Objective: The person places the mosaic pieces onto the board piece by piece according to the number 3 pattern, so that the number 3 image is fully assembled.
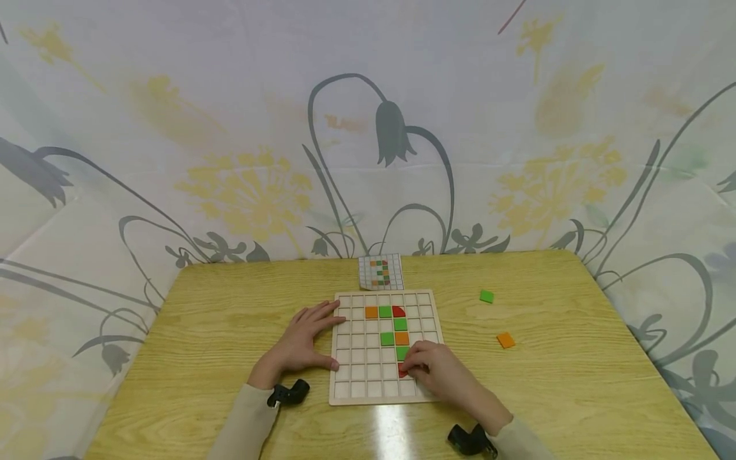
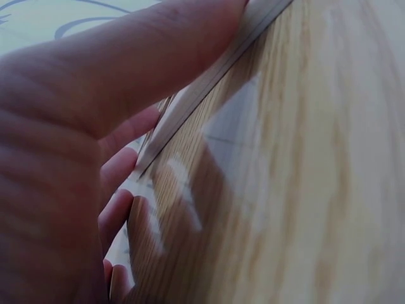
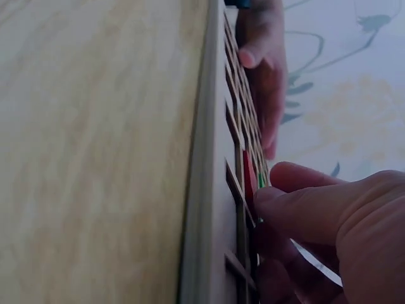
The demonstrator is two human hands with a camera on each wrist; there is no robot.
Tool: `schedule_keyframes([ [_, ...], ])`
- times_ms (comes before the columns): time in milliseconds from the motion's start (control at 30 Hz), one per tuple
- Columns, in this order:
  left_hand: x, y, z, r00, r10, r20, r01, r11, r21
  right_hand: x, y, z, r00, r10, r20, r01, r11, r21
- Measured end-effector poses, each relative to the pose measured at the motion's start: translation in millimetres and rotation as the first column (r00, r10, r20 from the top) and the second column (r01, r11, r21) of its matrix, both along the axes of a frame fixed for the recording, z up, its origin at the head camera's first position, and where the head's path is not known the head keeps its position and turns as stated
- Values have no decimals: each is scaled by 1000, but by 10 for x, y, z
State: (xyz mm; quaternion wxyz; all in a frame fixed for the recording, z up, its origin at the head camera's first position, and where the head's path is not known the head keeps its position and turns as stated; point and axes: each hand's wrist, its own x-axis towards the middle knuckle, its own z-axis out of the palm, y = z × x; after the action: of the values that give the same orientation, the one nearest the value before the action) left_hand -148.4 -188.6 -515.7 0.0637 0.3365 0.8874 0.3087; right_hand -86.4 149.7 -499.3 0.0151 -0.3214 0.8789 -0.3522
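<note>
A wooden grid board point(image 1: 345, 401) lies on the table, its square cells partly filled with coloured tiles. My right hand point(image 1: 441, 370) pinches a red tile with a curved edge point(image 3: 249, 174) at a cell in the lower part of the grid, just below a green tile point(image 1: 402, 353). The fingertips hide part of that red tile. With fingers spread, my left hand point(image 1: 301, 338) touches the board's left edge, thumb lower down and fingertips near the upper corner. Higher in the grid sit an orange tile point(image 1: 372, 312), several green ones and another red curved tile point(image 1: 398, 312).
Behind the board lies a paper card point(image 1: 393, 284) printed with a grid of coloured shapes. To the right, a loose green tile point(image 1: 487, 296) and a loose orange tile point(image 1: 506, 340) lie on the wooden table point(image 1: 575, 383). A flower-patterned cloth point(image 1: 259, 128) hangs behind.
</note>
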Motion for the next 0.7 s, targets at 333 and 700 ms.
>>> schedule_keyframes([
  [333,13,-6,-27,1000,-2,-3,3,1000,5,-145,415,70,971,-233,59,237,968,-80],
  [700,-13,-17,-41,1000,-7,-14,7,1000,-1,-163,1040,95,893,-450,-14,447,890,-90],
])
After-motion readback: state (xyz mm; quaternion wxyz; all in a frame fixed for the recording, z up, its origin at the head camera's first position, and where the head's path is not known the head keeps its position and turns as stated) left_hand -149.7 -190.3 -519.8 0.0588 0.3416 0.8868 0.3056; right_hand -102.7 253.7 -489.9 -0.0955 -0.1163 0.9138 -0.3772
